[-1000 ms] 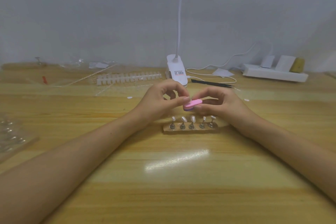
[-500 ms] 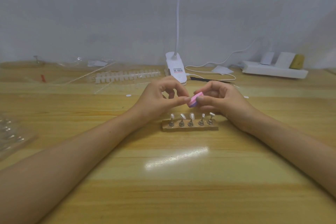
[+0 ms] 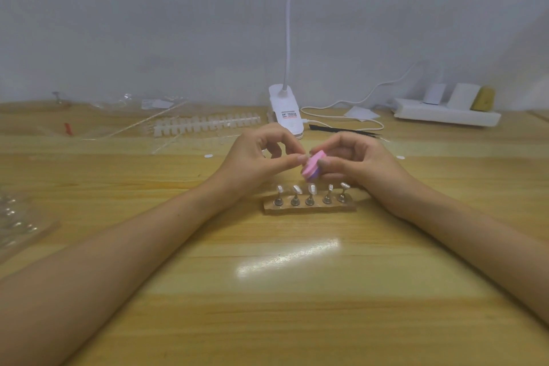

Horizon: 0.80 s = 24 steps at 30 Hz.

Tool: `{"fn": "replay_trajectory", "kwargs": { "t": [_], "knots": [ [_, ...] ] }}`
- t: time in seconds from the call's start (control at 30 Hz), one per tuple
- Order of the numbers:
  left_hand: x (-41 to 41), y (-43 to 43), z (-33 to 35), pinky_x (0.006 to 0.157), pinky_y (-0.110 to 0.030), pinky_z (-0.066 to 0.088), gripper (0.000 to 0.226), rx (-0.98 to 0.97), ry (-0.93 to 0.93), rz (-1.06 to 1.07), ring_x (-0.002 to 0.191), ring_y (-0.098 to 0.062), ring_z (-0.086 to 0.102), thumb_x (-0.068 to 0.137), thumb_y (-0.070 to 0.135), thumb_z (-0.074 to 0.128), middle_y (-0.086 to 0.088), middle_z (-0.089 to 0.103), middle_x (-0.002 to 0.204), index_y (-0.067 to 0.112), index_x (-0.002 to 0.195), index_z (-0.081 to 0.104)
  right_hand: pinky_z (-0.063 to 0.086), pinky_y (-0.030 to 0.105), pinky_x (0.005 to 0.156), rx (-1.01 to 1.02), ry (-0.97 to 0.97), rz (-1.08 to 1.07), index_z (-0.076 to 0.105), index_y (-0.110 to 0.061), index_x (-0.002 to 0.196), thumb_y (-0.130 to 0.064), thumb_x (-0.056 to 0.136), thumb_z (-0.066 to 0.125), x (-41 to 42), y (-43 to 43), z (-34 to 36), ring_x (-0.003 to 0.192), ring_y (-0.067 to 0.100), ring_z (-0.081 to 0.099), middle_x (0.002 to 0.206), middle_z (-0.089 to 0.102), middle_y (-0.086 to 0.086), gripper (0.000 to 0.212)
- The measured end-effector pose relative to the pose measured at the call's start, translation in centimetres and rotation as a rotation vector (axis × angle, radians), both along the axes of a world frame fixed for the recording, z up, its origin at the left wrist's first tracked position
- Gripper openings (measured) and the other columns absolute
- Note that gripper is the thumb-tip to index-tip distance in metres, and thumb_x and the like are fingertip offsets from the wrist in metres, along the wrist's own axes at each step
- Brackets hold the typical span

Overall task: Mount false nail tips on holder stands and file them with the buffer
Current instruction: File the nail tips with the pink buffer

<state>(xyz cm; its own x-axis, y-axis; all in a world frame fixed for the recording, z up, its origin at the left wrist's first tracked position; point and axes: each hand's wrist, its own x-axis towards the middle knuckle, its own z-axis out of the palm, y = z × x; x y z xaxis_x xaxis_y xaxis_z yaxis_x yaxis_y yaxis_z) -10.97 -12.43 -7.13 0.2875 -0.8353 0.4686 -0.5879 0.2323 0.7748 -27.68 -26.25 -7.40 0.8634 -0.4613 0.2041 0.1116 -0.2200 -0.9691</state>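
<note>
Your right hand [image 3: 356,160] pinches the pink buffer [image 3: 401,168]; left hand [image 3: 255,160] closed, contents unclear, above the glossy wooden table [image 3: 267,291], grey wall [image 3: 178,24] behind.

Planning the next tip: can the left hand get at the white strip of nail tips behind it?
Probably yes: the strip lies bare on the table just beyond the left hand, nothing between them, though its fingertips touch the pink buffer.
</note>
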Motion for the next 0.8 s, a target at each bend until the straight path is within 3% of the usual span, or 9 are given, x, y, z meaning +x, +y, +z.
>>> {"fn": "replay_trajectory", "kwargs": {
  "t": [0.07,0.2,0.3,0.43,0.57,0.67,0.8],
  "knots": [
    [-0.01,0.04,0.07,0.069,-0.014,0.044,0.008,-0.007,0.023,0.007,0.068,0.001,0.053,0.082,0.018,0.078,0.006,0.067,0.083,0.019,0.077,0.071,0.062,0.031,0.079,0.104,-0.050,-0.087,0.070,-0.008,0.104,-0.020,0.081,0.075,-0.01,-0.28,0.07,0.099,0.033,0.073,0.101,0.077,0.014,0.027],
    [-0.15,0.12,0.26,0.069,-0.014,0.044,0.008,0.012,-0.005,-0.004,0.069,0.001,0.053,0.083,0.014,0.077,-0.003,0.068,0.086,0.016,0.078,0.071,0.061,0.032,0.082,-0.018,0.024,0.008,0.071,-0.008,0.104,-0.022,0.080,0.076,0.04,-0.01,-0.01,0.094,0.027,0.075,0.099,0.077,0.012,0.028],
    [-0.27,0.12,0.28,0.070,-0.013,0.044,0.008,0.001,0.003,-0.001,0.069,0.002,0.054,0.083,0.013,0.076,-0.001,0.068,0.085,0.014,0.078,0.070,0.060,0.033,0.081,0.108,-0.062,-0.109,0.070,-0.009,0.104,-0.022,0.079,0.074,0.07,-0.45,-0.04,0.092,0.022,0.075,0.099,0.077,0.011,0.028],
    [-0.33,0.18,0.39,0.069,-0.016,0.045,0.008,0.000,-0.026,0.005,0.070,0.002,0.054,0.084,0.011,0.076,-0.008,0.068,0.088,0.014,0.079,0.070,0.060,0.029,0.078,-0.027,0.026,0.001,0.069,-0.005,0.109,-0.015,0.084,0.074,0.04,-0.14,-0.15,0.092,0.025,0.075,0.100,0.077,0.012,0.027],
    [-0.28,0.15,0.31,0.069,-0.016,0.045,0.008,0.001,-0.015,0.008,0.068,0.001,0.054,0.083,0.013,0.076,-0.005,0.068,0.087,0.014,0.078,0.070,0.060,0.026,0.074,0.098,-0.055,-0.106,0.069,-0.007,0.105,-0.022,0.078,0.075,0.04,-0.43,-0.04,0.090,0.021,0.075,0.097,0.078,0.010,0.031],
    [-0.26,0.18,0.32,0.068,-0.017,0.045,0.009,-0.001,-0.037,0.002,0.069,0.002,0.053,0.083,0.011,0.076,-0.007,0.068,0.087,0.015,0.078,0.070,0.059,0.024,0.073,-0.019,0.017,0.000,0.069,-0.006,0.106,-0.015,0.084,0.074,0.11,-0.14,-0.19,0.089,0.022,0.076,0.098,0.078,0.011,0.024],
    [-0.25,0.11,0.33,0.070,-0.017,0.046,0.010,-0.002,-0.025,0.009,0.070,0.001,0.054,0.084,0.014,0.076,-0.004,0.068,0.087,0.020,0.078,0.070,0.059,0.024,0.071,0.099,-0.063,-0.107,0.068,-0.009,0.103,-0.021,0.079,0.074,0.02,-0.41,-0.01,0.088,0.018,0.075,0.097,0.078,0.008,0.028]
  ]
}}
